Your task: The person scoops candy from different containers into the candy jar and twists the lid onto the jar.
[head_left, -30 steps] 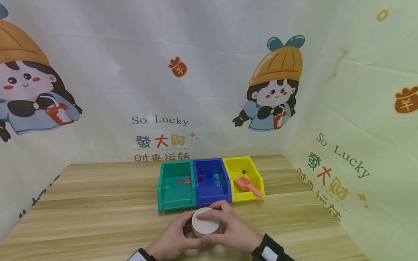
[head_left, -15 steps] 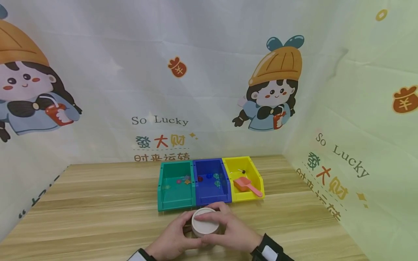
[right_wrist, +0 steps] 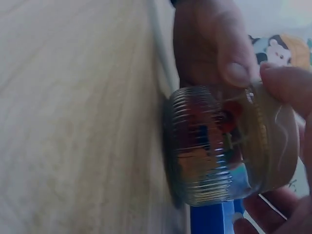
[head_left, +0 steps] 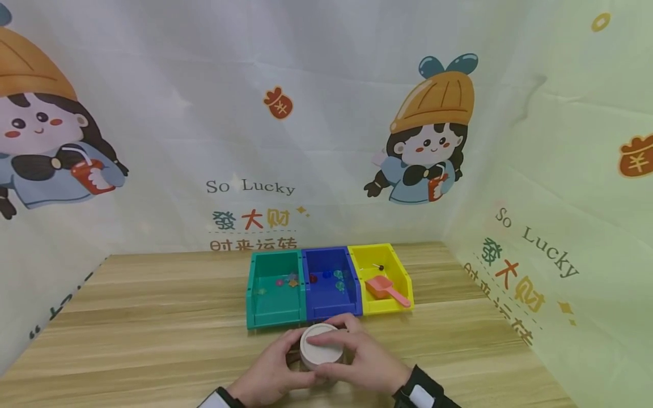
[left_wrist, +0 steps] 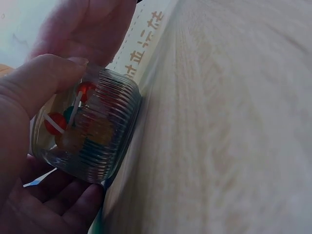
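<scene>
A clear glass jar (left_wrist: 112,131) with a ribbed wall stands on the wooden table just in front of the bins. Through the glass show small red, green and orange round pieces, some with thin white sticks, like tiny lollipops (left_wrist: 55,123). An off-white round lid (head_left: 322,356) tops the jar. My left hand (head_left: 275,362) grips the jar's side, thumb toward me and fingers around the far side. From the right, my right hand (head_left: 367,362) holds the lid by its rim, the index finger lying across its top.
Three joined bins stand behind the jar: green (head_left: 278,314), blue (head_left: 334,310) and yellow (head_left: 405,276). Small colored pieces lie in the green and blue ones. The yellow one holds a pink scoop (head_left: 390,292) and a dark-tipped stick (head_left: 379,267). Printed cloth (head_left: 326,153) walls the table.
</scene>
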Motion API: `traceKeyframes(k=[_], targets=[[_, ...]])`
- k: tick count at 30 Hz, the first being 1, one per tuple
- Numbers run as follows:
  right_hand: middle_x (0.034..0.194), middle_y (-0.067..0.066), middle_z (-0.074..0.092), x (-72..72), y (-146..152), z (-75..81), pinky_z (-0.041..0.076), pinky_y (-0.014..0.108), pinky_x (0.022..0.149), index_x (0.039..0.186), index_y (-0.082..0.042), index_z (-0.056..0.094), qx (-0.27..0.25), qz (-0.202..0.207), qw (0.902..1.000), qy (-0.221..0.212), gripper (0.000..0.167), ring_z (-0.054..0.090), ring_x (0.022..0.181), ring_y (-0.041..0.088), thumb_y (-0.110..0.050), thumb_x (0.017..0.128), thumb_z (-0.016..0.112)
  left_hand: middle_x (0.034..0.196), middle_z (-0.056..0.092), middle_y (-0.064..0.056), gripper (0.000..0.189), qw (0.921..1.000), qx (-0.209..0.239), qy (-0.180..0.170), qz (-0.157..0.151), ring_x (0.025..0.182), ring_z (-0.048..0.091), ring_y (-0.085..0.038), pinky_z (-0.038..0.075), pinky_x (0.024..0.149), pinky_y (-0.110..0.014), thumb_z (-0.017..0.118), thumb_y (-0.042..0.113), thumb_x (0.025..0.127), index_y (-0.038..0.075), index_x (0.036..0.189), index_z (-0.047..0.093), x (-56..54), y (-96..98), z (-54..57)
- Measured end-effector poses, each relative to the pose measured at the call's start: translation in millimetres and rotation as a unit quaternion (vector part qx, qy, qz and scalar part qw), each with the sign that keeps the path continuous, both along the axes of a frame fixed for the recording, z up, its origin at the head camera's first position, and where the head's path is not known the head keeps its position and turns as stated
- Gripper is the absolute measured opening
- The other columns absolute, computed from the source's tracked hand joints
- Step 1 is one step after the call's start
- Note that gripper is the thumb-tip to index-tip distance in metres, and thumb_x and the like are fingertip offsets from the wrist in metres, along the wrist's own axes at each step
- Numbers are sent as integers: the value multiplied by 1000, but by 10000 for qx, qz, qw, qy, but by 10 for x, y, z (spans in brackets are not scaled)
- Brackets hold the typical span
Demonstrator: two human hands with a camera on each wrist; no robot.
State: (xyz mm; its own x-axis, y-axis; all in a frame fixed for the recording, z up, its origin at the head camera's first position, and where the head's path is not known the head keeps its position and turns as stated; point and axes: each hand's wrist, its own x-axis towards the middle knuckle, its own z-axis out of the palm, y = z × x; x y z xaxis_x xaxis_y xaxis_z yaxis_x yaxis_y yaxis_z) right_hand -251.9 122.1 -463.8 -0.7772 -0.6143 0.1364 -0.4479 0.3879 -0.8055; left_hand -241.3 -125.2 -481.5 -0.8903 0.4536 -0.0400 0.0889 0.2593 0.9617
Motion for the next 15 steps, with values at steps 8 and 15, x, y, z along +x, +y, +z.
traceKeyframes(k=[8,15], targets=[[156,7,47,31,-20,29,49,40,112,137,-42,72,263,-219,9990,280,43,42,145,32,-45,96,85,158,56,-11,83,9999,-92,-97,-35,141,60,-31,52,119,-57,91,35,93,13,162,51,-9,4,-5],[158,1,55,5,31,17,48,37,113,145,-36,70,203,81,9989,426,45,44,146,27,-40,102,79,157,57,-12,82,10000,-4,-35,-73,140,61,-32,53,118,-55,91,34,93,11,161,51,-10,19,-6]])
